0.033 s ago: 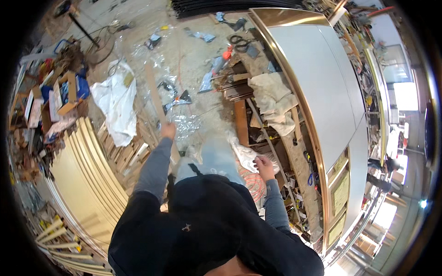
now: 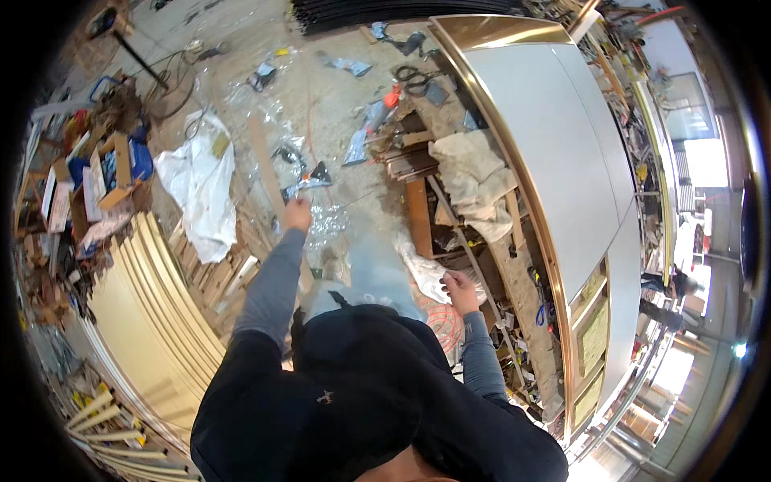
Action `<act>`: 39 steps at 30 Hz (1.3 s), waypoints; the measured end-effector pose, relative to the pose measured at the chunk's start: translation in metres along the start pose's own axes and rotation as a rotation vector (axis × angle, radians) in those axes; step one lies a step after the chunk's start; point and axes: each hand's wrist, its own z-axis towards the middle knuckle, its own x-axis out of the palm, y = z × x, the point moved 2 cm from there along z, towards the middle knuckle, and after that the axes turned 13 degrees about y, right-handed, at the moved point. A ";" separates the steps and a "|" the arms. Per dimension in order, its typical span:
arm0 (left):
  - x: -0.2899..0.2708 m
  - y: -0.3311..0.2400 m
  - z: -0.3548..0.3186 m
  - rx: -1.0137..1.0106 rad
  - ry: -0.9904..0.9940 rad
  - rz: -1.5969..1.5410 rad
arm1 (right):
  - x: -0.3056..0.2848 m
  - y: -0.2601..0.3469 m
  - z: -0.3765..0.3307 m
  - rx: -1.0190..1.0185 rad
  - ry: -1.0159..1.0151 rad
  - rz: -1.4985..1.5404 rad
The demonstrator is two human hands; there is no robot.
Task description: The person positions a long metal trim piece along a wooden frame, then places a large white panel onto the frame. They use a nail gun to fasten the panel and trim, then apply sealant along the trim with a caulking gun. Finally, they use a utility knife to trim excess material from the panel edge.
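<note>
My left hand (image 2: 298, 215) is held out in front of me on the left, seen from its back. Its fingers are mostly hidden beneath it. A long flat wooden strip (image 2: 263, 157) runs past behind this hand; whether they touch I cannot tell. Out to the right, my right hand (image 2: 459, 291) has its fingers loosely curled and a little apart, with nothing visible in them. Behind it lies white crumpled sheeting (image 2: 419, 265), beside a coil of orange-red hose (image 2: 443, 324).
A large grey panel with a gold frame (image 2: 546, 120) stands along the right. Pale boards (image 2: 152, 313) and wood offcuts (image 2: 229, 277) lie at left, near a white sheet (image 2: 197, 189). Plastic film (image 2: 328, 229) litters the floor. A cloth (image 2: 474, 181) drapes over scrap. Another person (image 2: 671, 297) is far right.
My left hand has moved slightly forward and to the right relative to the wooden strip. The right hand stays almost in place. The view has shifted a little.
</note>
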 end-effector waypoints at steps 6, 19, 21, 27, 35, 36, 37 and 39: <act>0.046 -0.351 0.198 0.629 0.288 -0.245 | -0.016 -0.006 0.068 -0.015 0.000 -0.473; 0.221 -0.457 0.444 0.988 1.199 0.603 | 0.087 0.132 0.001 0.492 -0.689 0.055; 0.216 -0.448 0.431 0.786 1.339 0.382 | 0.140 0.133 -0.024 0.670 -0.733 0.198; 0.080 -0.404 0.392 0.802 0.912 0.488 | 0.228 0.141 -0.043 0.841 -0.674 0.301; -0.005 -0.391 0.217 0.897 0.439 0.630 | 0.241 0.087 -0.035 0.621 -0.767 0.433; 0.011 -0.386 0.192 0.979 0.538 0.586 | 0.244 0.075 -0.042 0.562 -0.825 0.414; 0.026 -0.386 0.169 1.058 0.638 0.543 | 0.250 0.051 -0.039 0.468 -0.833 0.473; 0.079 -0.380 0.072 1.196 0.802 0.485 | 0.211 0.050 -0.043 0.273 -0.798 0.429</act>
